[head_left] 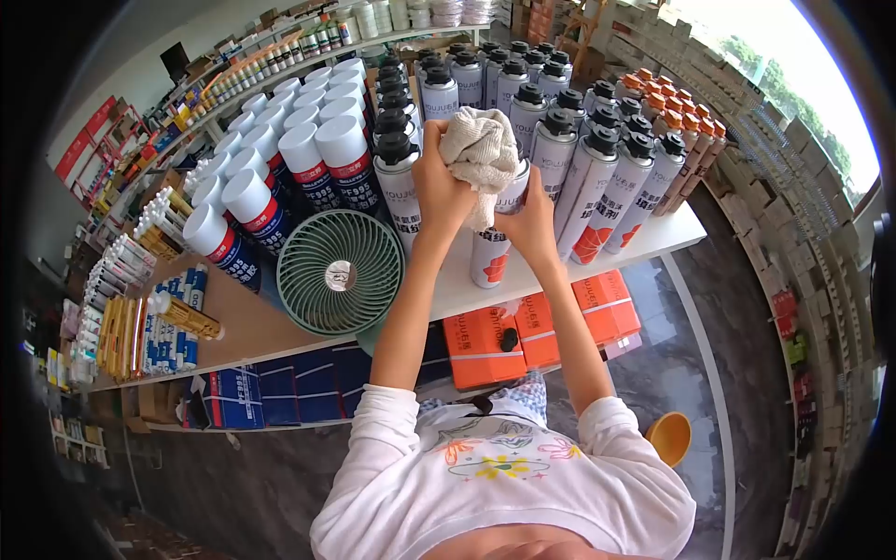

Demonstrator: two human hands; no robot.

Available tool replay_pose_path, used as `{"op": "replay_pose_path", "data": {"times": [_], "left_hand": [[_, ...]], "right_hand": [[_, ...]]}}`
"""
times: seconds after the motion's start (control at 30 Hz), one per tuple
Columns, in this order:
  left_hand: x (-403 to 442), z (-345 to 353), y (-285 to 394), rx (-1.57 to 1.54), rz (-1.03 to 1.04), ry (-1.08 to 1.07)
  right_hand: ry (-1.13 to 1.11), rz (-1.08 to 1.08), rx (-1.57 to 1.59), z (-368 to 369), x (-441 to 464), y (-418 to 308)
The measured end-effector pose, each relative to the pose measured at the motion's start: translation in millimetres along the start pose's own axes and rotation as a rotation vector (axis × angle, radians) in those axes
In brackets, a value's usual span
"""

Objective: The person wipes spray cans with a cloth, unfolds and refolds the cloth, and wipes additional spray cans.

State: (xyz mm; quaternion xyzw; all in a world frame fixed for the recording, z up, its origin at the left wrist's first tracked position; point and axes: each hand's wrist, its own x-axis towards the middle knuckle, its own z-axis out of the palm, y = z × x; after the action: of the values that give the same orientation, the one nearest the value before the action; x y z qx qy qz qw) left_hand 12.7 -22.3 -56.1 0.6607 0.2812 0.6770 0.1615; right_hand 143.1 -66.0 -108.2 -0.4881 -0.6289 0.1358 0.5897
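Observation:
A crumpled beige cloth (480, 154) is in my left hand (444, 187), whose fingers are closed round it at the top of a can. My right hand (530, 221) is wrapped round the upper part of that white can (489, 258), which has an orange-red pattern near its base. The can stands near the front edge of the white table (644, 245). Beside my right hand are rows of similar white cans (588, 196) with black tops. To the left of my left forearm is a green round fan (340, 273).
Blue cans (354, 182) with white caps crowd the left of the table. Orange-capped brown cans (695, 154) stand at the right. Orange boxes (483, 350) and blue boxes (238, 397) lie below the tabletop. A yellow bowl (669, 439) is on the floor at right.

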Motion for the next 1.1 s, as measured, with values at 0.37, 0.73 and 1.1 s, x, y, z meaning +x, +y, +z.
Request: {"op": "replay_pose_path", "data": {"times": [0.37, 0.73, 1.1], "left_hand": [[-32, -11, 38, 0.022, 0.033, -0.027], [-17, 3, 14, 0.009, -0.047, -0.088], [-21, -38, -7, -0.328, -0.206, 0.116]], "right_hand": [[0.084, 0.150, -0.216, 18, -24, -13], [0.206, 0.256, -0.288, 6, -24, -39], [0.107, 0.017, -0.008, -20, -12, -1]]}}
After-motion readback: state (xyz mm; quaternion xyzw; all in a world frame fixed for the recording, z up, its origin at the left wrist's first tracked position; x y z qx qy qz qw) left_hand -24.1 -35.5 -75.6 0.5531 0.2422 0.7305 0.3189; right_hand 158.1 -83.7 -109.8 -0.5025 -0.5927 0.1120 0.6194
